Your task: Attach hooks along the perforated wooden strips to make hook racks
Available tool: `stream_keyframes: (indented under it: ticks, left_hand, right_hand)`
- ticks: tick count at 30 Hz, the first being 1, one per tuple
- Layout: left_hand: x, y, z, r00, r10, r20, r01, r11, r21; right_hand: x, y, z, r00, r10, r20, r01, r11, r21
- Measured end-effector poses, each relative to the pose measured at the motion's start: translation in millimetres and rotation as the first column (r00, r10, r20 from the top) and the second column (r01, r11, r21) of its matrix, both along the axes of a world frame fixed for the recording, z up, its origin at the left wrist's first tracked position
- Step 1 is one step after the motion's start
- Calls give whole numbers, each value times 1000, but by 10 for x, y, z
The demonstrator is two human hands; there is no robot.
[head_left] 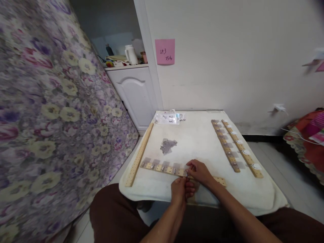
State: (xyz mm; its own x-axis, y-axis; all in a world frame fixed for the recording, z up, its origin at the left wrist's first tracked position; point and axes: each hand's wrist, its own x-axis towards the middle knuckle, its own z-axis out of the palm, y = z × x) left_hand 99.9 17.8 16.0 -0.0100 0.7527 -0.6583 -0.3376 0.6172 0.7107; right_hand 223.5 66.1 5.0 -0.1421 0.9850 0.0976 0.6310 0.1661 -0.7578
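A narrow wooden strip with holes (159,167) lies across the near part of the table, with small silvery metal pieces on clear plastic cards set along it. My right hand (199,171) rests over the strip, thumb and fingers pinched beside a small metal piece (187,174); what lies between the fingertips is too small to make out. Just in front, my left hand (180,191) is closed with curled fingers against the strip's near edge, and its fingertips are partly hidden. A loose pile of clear cards with metal pieces (168,146) sits beyond the strip.
A bare wooden strip with holes (139,155) runs along the table's left side. Two strips bearing metal pieces, a darker one (226,147) and a lighter one (243,151), lie at the right. Clear packaging (167,118) is at the back. A floral curtain (63,111) hangs left.
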Motion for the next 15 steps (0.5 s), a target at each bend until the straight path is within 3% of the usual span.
stream_keyframes:
  ticks: [15]
  left_hand:
    - [-18, 8, -52, 999, -39, -24, 39, 999, 22]
  right_hand:
    - [-20, 1, -7, 1000, 1, 10, -1, 1000, -10]
